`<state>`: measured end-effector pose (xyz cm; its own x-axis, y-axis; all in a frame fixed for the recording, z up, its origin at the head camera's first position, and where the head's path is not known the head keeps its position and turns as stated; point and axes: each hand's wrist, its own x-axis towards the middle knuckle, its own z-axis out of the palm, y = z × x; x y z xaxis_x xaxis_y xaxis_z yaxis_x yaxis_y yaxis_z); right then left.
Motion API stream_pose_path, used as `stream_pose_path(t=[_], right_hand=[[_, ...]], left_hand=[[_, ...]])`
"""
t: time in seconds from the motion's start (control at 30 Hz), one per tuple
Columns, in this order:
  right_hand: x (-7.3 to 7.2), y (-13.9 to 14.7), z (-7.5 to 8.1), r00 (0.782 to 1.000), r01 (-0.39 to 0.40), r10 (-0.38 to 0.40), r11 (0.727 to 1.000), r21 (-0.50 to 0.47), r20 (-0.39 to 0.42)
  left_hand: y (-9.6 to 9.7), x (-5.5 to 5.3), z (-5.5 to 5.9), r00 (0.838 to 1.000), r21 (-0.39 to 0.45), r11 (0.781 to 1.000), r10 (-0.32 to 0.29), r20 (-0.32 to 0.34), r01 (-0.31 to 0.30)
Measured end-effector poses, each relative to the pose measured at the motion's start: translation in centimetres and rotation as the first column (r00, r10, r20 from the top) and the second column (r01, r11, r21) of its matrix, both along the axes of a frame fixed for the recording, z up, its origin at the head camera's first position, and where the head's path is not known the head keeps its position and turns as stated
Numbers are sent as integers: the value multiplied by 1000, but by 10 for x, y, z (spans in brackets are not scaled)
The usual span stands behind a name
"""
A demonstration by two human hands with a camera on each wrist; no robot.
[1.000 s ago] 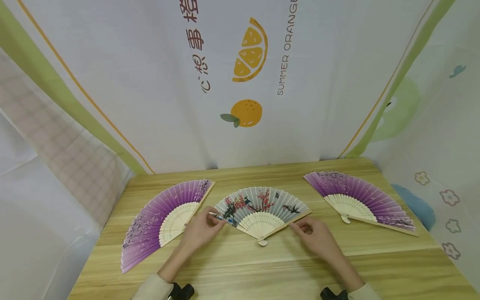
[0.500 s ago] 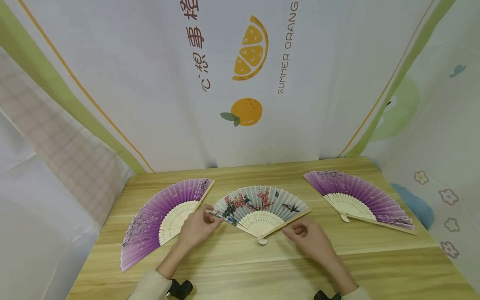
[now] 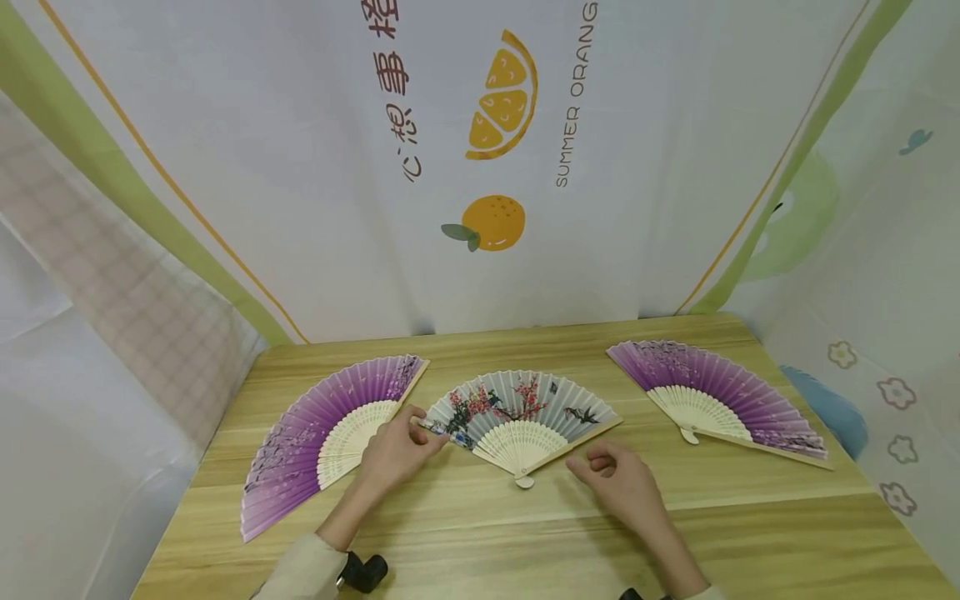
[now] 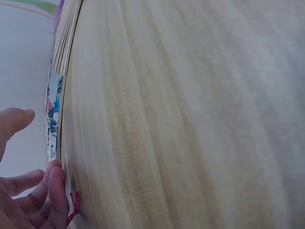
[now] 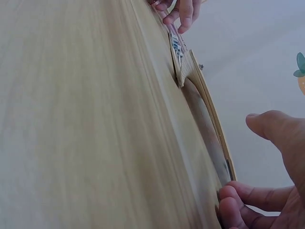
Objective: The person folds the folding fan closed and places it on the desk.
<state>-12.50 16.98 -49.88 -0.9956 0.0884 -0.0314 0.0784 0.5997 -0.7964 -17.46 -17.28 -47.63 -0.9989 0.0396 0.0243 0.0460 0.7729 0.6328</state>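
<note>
A grey folding fan (image 3: 525, 446) with red blossoms and birds lies spread in the middle of the wooden table (image 3: 480, 550). My left hand (image 3: 397, 454) is at its left end; in the left wrist view the fingertips (image 4: 56, 174) touch that end while the thumb stands apart above the painted leaf. Near the fan's right edge is my right hand (image 3: 622, 483), fingers loosely bent. The right wrist view shows its fingertips (image 5: 231, 191) by the end of the fan's guard stick, with the thumb raised away. Neither hand pinches the fan.
One purple folding fan (image 3: 300, 442) lies spread at the left, close beside my left hand. Another purple fan (image 3: 720, 396) lies spread at the back right. A white curtain (image 3: 315, 208) with orange prints hangs behind the table. A red cord (image 4: 74, 207) shows near my left fingers.
My right hand has shifted slightly left and toward me, away from the fan's right edge. My left hand has barely moved. The fans stay in place.
</note>
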Motion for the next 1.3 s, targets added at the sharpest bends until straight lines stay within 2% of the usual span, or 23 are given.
stream_pose_path(t=[0.13, 0.87, 1.1, 1.3], right_hand=[[-1, -3, -2, 1000, 20, -20, 1000, 16, 4], [-2, -10, 1, 997, 75, -75, 997, 36, -17], [-2, -11, 1, 996, 94, -94, 996, 14, -6], [-3, -13, -1, 993, 115, -115, 993, 15, -5]], left_hand=[[1, -2, 1, 1000, -20, 1000, 10, 22, -10], [3, -5, 1, 999, -10, 1000, -2, 36, 2], [3, -6, 0, 1000, -20, 1000, 10, 25, -10], [4, -8, 0, 998, -32, 999, 32, 54, -30]])
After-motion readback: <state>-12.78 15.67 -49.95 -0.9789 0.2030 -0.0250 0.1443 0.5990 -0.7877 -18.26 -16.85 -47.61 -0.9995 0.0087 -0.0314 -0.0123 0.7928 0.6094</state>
